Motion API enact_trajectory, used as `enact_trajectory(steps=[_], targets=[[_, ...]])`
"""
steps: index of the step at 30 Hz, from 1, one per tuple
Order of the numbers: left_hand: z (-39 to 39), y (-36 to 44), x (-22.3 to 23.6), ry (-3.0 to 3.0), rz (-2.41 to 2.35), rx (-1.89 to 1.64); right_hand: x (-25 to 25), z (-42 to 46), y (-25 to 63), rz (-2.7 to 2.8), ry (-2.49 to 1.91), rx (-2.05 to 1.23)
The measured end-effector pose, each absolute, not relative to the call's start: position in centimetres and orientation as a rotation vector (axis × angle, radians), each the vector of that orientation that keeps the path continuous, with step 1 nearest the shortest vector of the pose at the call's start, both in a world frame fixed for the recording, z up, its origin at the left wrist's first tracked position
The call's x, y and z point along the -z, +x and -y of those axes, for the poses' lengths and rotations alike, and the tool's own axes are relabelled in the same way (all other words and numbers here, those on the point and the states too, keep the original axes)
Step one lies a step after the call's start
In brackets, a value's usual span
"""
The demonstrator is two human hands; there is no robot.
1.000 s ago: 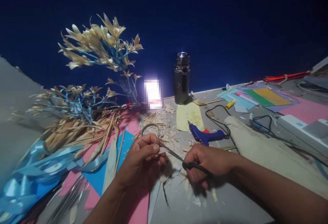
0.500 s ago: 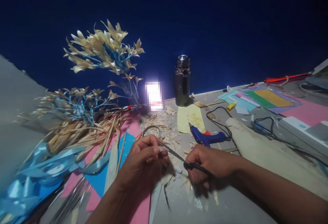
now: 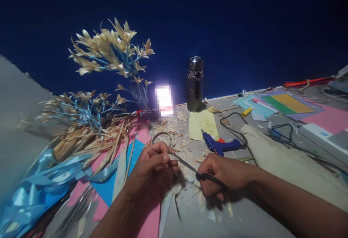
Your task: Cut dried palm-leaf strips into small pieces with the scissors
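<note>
My right hand (image 3: 213, 174) is closed through the handles of a pair of scissors (image 3: 185, 163) with black grips. Their blades point left and look nearly closed, the tips touching or almost touching the fingertips of my left hand (image 3: 156, 160). Thumb and forefinger of that hand are pinched on a small pale strip, mostly hidden by the fingers and blades. Pale husk scraps (image 3: 179, 142) lie scattered under and behind both hands. Just beyond the left fingers rests a roll of tape (image 3: 162, 133). A blue glue gun (image 3: 221, 145) with a red trigger lies behind my right hand.
Husk flowers on blue stems (image 3: 108, 53) rise at the left, above dried husks (image 3: 108, 140) and light blue ribbon (image 3: 57, 172). A dark flask (image 3: 195, 85) stands at the back by a glaring, pixelated light (image 3: 164, 100). Pale cloth (image 3: 277, 158) and a black cord (image 3: 233, 114) lie right.
The pale strip between the left fingers and the blades shows less now. Both hands hold nearly the same place; the whole view has shifted slightly.
</note>
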State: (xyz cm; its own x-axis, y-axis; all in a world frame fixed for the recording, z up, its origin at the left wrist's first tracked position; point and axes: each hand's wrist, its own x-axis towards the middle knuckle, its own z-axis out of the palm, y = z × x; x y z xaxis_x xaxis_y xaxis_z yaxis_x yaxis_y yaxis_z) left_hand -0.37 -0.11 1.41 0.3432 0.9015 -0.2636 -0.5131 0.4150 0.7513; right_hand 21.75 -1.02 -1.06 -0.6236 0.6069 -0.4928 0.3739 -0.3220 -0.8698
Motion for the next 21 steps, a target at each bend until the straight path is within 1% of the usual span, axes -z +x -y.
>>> enact_trajectory(steps=[7, 16, 18, 21], targets=[[-0.07, -0.77, -1.5, 0.696, -0.773, -0.947, 1.38, 1.11, 21.91, 1.774, -1.257, -2.043], [-0.12, -1.35, -1.92, 0.695, -0.784, -0.874, 1.21, 0.99, 22.06, 1.762, -1.259, -2.116], [-0.12, -1.22, -1.9, 0.695, -0.792, -0.877, 1.24, 0.95, 22.02, 1.698, -1.257, -2.142], [-0.06, -0.68, -1.33, 0.667, -0.778, -0.924, 1.25, 1.05, 21.66, 1.394, -1.208, -2.119]])
